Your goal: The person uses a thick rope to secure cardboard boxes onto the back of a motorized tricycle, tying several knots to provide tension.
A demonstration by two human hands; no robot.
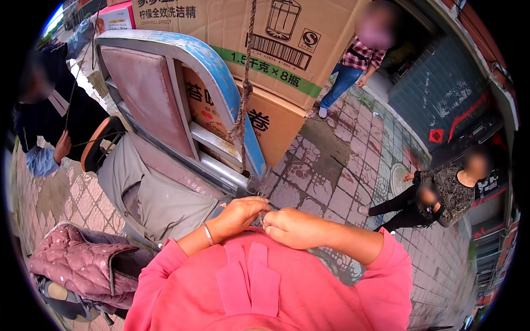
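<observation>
Gripping, apparently, the low end of a knotted rope [247,89] between narrowed fingers [256,203] of left hand [238,215] and right hand [294,227], likely paired for firmness, with the rest rising beyond the fingers before cartons [298,33].

The big brown box [221,25] has dark writing, a barcode [277,53] with numbers, and a green stripe [268,69] with black words and numbers. The lower box [279,128] has big black writing. A red sign [436,135] maybe has one dark word.
</observation>
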